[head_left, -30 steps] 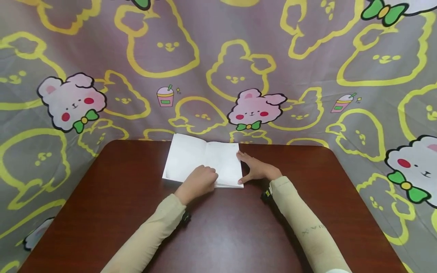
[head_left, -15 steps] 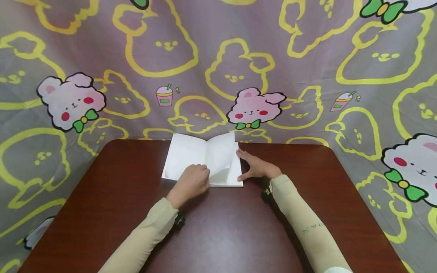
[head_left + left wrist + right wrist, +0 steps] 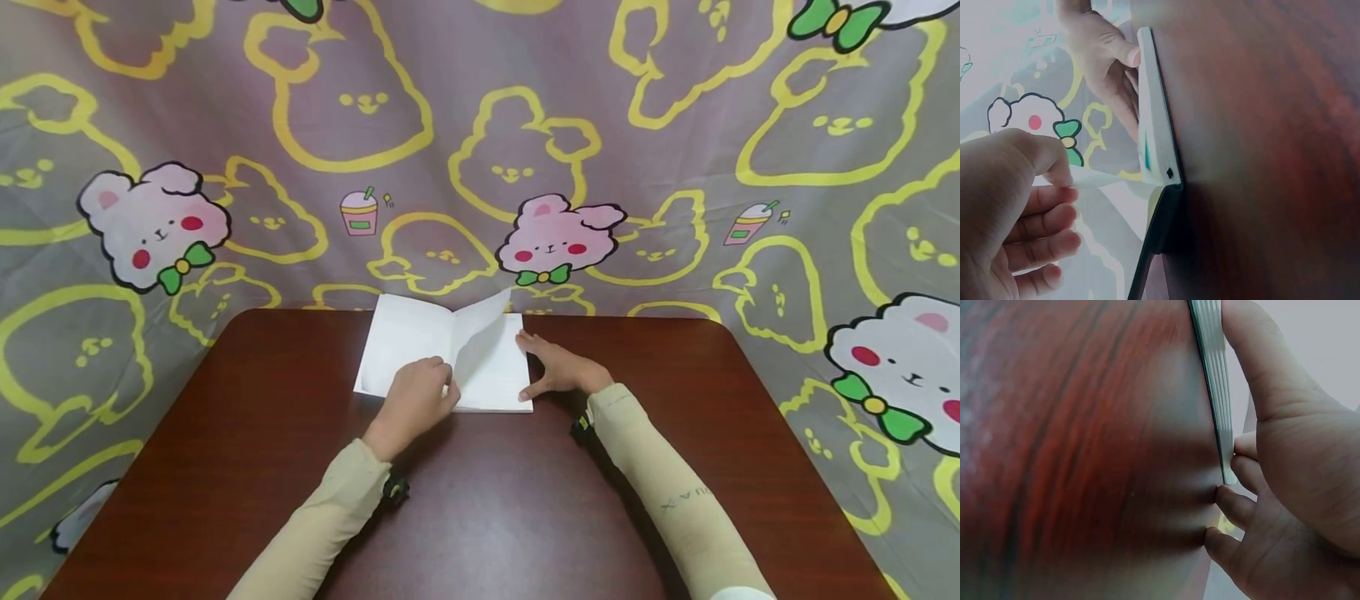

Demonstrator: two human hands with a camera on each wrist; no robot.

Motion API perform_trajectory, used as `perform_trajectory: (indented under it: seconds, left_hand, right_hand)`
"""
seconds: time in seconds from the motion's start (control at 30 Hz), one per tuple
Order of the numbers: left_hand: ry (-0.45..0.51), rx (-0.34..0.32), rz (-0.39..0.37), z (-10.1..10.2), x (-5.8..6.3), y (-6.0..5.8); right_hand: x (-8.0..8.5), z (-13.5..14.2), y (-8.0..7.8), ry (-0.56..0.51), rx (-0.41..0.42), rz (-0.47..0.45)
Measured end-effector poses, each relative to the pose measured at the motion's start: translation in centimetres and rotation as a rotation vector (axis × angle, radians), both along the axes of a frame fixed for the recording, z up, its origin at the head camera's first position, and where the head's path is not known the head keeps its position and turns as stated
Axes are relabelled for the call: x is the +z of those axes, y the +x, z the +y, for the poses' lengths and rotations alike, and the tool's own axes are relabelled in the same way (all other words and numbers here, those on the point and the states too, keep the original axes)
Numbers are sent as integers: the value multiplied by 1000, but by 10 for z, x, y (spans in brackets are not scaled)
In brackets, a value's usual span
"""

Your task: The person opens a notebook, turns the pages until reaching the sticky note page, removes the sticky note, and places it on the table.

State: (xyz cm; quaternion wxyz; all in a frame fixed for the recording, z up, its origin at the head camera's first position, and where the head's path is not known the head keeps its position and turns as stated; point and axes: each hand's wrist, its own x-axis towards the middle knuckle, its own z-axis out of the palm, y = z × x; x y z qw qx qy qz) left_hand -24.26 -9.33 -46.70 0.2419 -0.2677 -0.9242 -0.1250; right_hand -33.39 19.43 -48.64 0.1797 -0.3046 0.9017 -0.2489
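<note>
A left hand lifts a page of an open book while a right hand steadies the book's right edge.

The left hand (image 3: 412,400) pinches the raised page (image 3: 480,325) between thumb and forefinger near its lower corner, its other fingers loosely bent; the sheet stands tilted up from the middle of the white-paged book (image 3: 405,337), which lies open near the far edge of the dark red-brown table (image 3: 495,517). The right hand (image 3: 558,367) is spread at the book's right edge, thumb at the near corner and fingers toward the far one. Both arms wear pale beige sleeves (image 3: 678,504), with a small black device (image 3: 395,490) at each wrist. Behind the table hangs a gray cloth (image 3: 667,158) printed with yellow outlines and bunny faces.
</note>
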Motion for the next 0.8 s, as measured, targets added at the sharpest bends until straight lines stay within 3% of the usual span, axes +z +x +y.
perform_trajectory:
  seconds: [0.3,0.57,0.8]
  left_hand:
    - [95,31,25,-3,10,1]
    - [116,51,31,-8,20,2]
    - [148,60,83,-16,31,5]
  right_hand:
    - [0,-2,1,14,-19,-10]
    - [1,-2,3,16,-36,-26]
    - [1,-2,4,20,-43,-30]
